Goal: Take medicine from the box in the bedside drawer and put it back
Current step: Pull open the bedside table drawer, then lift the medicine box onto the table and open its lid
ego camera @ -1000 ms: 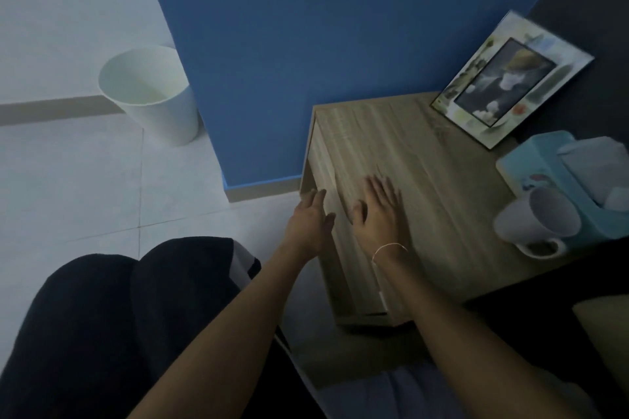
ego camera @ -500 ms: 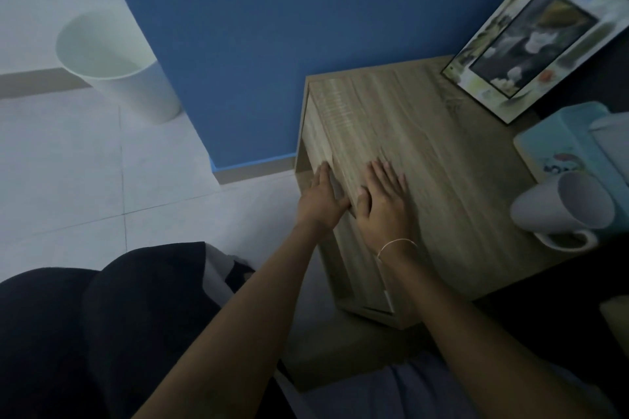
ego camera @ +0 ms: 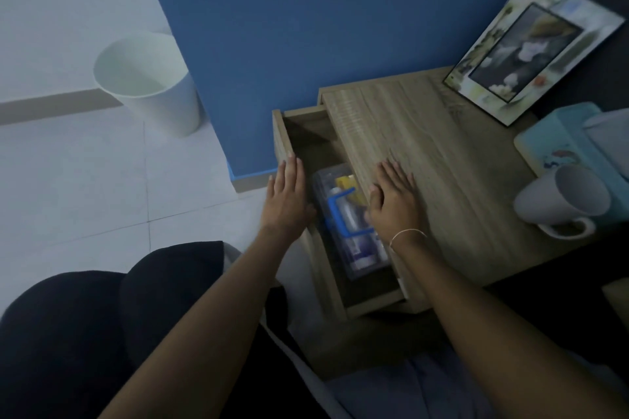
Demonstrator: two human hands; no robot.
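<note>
In the pulled-out bedside drawer [ego camera: 299, 133] a clear medicine box [ego camera: 347, 221] with a blue handle lies exposed. The left hand [ego camera: 286, 201] rests on the drawer front, the right hand [ego camera: 394, 201] flat on the tabletop [ego camera: 459, 173]; neither grip holds anything. Opening looks done; lifting the box by its handle likely follows.

Your way into the open drawer [ego camera: 299, 133] is clear at its far half; the clear box [ego camera: 350, 224] fills the near half, tabletop [ego camera: 442, 163] overhanging its right side.
</note>
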